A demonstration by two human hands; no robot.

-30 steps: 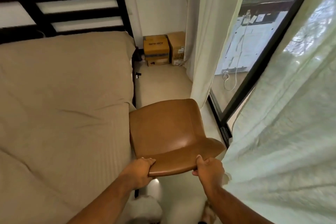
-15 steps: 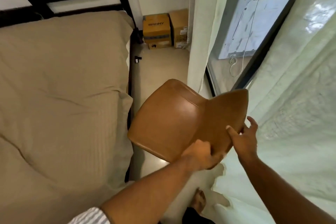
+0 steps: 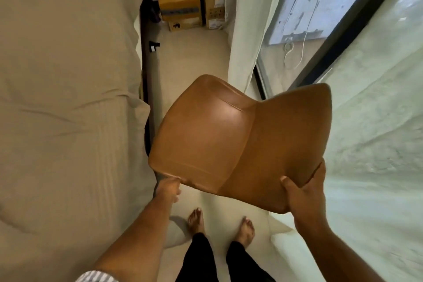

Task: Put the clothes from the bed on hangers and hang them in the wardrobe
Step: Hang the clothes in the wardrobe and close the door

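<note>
A brown leather chair is lifted in the narrow aisle beside the bed, its backrest turned toward the window on the right. My right hand grips the lower corner of the backrest, thumb on the front face. My left hand reaches under the seat's near-left corner, its fingers hidden beneath the seat. The bed has a beige striped cover and no clothes show on the part in view. No hangers or wardrobe are in view.
Cardboard boxes are stacked against the far wall at the aisle's end. Pale curtains hang along the right over a black-framed window. My bare feet stand on the tiled floor below the chair.
The chair has been lifted and turned so its backrest faces right. My right hand has closed on the backrest corner, and my left hand has shifted from the backrest to under the seat's left corner.
</note>
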